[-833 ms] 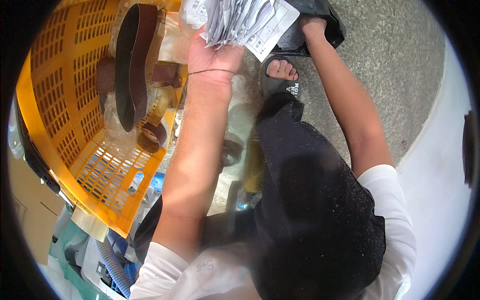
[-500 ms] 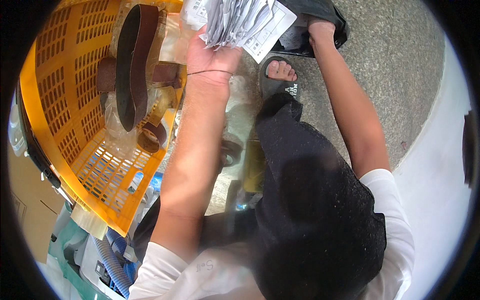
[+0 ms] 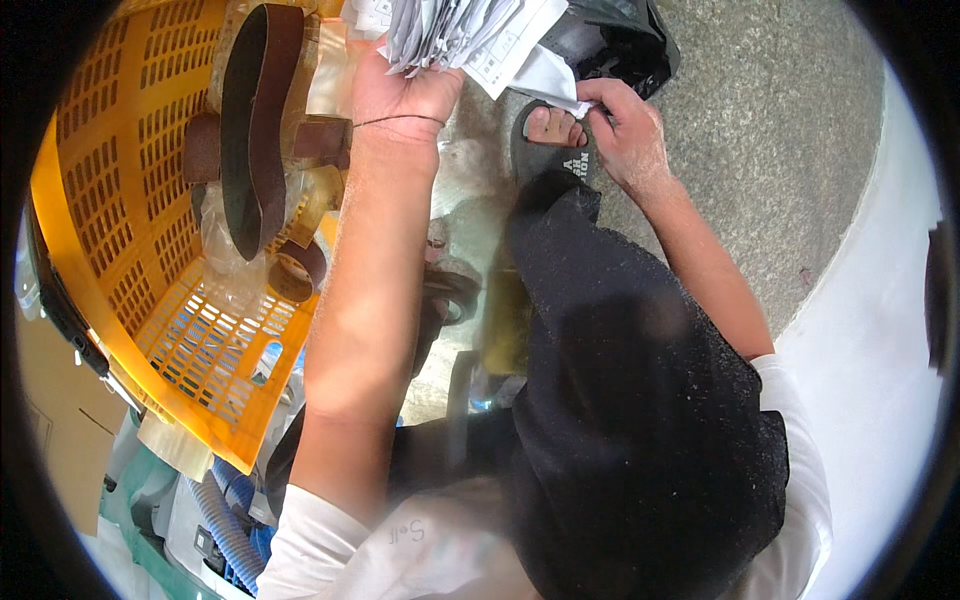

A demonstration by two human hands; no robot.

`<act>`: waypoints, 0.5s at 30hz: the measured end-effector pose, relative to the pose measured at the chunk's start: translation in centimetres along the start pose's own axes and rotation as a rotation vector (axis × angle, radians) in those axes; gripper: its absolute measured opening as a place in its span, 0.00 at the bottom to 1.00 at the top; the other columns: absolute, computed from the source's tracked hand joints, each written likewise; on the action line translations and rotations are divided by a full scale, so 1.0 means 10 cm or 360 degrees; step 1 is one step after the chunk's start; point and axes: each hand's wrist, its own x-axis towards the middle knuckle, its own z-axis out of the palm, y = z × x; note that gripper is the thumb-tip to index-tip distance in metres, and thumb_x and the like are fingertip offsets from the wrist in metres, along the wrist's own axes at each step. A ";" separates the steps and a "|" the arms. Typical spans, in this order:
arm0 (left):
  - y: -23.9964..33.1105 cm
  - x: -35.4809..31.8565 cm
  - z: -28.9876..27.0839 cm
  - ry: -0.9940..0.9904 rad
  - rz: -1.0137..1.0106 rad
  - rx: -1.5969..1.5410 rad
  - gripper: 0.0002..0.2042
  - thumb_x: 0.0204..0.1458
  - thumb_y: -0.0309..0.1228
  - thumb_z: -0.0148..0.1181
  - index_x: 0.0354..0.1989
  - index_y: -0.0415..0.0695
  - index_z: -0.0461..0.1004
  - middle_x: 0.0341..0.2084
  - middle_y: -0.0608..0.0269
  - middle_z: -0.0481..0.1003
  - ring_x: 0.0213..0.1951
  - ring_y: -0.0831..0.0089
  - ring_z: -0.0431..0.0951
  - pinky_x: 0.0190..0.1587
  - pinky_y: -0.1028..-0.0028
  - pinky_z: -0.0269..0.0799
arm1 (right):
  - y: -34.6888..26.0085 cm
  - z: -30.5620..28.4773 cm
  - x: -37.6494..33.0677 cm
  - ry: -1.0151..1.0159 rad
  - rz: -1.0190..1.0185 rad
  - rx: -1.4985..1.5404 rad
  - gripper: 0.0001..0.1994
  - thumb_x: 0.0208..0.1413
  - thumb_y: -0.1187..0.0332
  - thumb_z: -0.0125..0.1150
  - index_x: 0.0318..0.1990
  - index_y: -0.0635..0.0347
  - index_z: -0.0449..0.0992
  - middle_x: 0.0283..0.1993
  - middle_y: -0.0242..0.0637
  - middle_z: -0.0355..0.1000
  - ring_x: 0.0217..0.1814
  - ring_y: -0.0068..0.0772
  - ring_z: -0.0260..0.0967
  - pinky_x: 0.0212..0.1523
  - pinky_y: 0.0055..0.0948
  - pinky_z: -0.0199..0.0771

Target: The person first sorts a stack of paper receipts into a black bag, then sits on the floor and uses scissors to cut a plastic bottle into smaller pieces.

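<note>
A thick stack of white printed paper slips [image 3: 450,32] fans out in my left hand [image 3: 405,92], which is closed around its lower end. Between thumb and fingers, my right hand [image 3: 628,130] pinches the corner of a white paper sheet [image 3: 547,76] beside the stack. Just beyond that hand lies a black plastic bag [image 3: 620,40] with its mouth open; its inside is mostly dark. My sandalled foot [image 3: 553,128] is directly below the papers.
At left a yellow slotted plastic crate [image 3: 130,330] holds brown sanding belts [image 3: 262,130] and clear plastic wrap. A ribbed blue hose [image 3: 222,530] lies at the lower left. Grey stone floor [image 3: 770,130] runs along the right up to a white wall [image 3: 860,400].
My right hand has come out of the black bag and moved left and nearer, now pinching a paper sheet. My left hand with the stack has shifted slightly left and up.
</note>
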 end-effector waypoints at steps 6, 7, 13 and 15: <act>-0.20 -0.26 0.19 0.0821 0.0523 0.1053 0.27 0.48 0.21 0.58 0.61 0.33 0.66 0.56 0.45 0.73 0.59 0.50 0.73 0.63 0.48 0.67 | -0.18 -0.52 0.14 -0.0091 -0.0711 -0.0263 0.12 0.47 0.81 0.61 0.40 0.59 0.78 0.41 0.39 0.78 0.48 0.44 0.75 0.50 0.41 0.74; -0.20 -0.33 0.22 0.0930 0.0526 0.1107 0.27 0.48 0.20 0.58 0.61 0.33 0.66 0.55 0.45 0.74 0.57 0.51 0.75 0.61 0.51 0.70 | -0.24 -0.65 0.15 -0.0115 -0.0817 -0.0325 0.11 0.47 0.80 0.61 0.39 0.59 0.77 0.41 0.39 0.78 0.47 0.44 0.75 0.50 0.41 0.74; -0.05 -0.65 0.36 0.0708 0.0422 0.1621 0.27 0.49 0.19 0.62 0.60 0.31 0.66 0.52 0.49 0.77 0.52 0.58 0.79 0.57 0.63 0.76 | -0.54 -0.99 0.17 -0.0265 -0.1123 -0.0533 0.08 0.46 0.75 0.64 0.35 0.62 0.77 0.41 0.41 0.78 0.47 0.45 0.76 0.48 0.42 0.76; 0.01 -0.76 0.44 0.0723 0.0378 0.1770 0.27 0.49 0.19 0.61 0.60 0.30 0.67 0.52 0.49 0.77 0.52 0.60 0.79 0.56 0.64 0.75 | -0.60 -1.01 0.17 -0.0220 -0.1157 -0.0544 0.10 0.43 0.75 0.64 0.36 0.60 0.75 0.40 0.40 0.78 0.45 0.44 0.76 0.45 0.41 0.77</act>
